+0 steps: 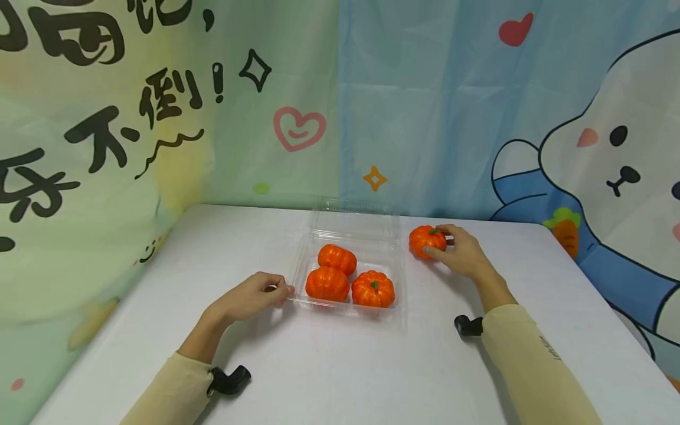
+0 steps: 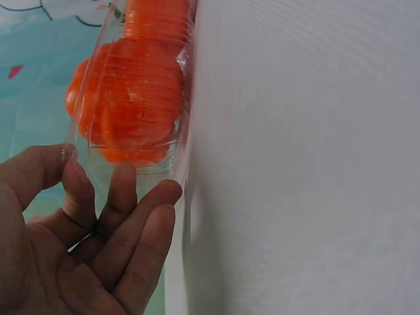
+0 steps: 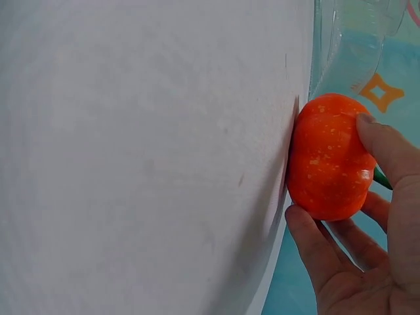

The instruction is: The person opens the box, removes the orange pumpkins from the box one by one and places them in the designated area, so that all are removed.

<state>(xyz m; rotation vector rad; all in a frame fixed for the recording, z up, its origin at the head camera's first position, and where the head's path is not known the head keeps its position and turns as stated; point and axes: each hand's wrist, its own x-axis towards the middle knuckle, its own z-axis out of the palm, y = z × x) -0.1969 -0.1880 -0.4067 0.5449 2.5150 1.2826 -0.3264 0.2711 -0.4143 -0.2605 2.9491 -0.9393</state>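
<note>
A clear plastic clamshell container (image 1: 401, 277) lies on the table with its lid (image 1: 355, 225) folded back. Inside it sit three small orange pumpkins: one at the back (image 1: 337, 258), one at front left (image 1: 326, 284) and one at front right (image 1: 373, 289). At the container's front left corner, my left hand (image 1: 255, 297) pinches the rim between thumb and index finger; the left wrist view shows its other fingers (image 2: 152, 246) loosely bent beside the wall. Right of the container, my right hand (image 1: 461, 252) grips a fourth pumpkin (image 3: 330, 157) with a green stem, thumb on one side and fingers opposite.
The white table (image 1: 340, 372) runs back to a printed cloth backdrop (image 1: 414, 100) with hearts, lettering and a cartoon animal. Both sleeves carry a black wrist mount (image 1: 231, 381). The raised lid stands close to the table's back edge.
</note>
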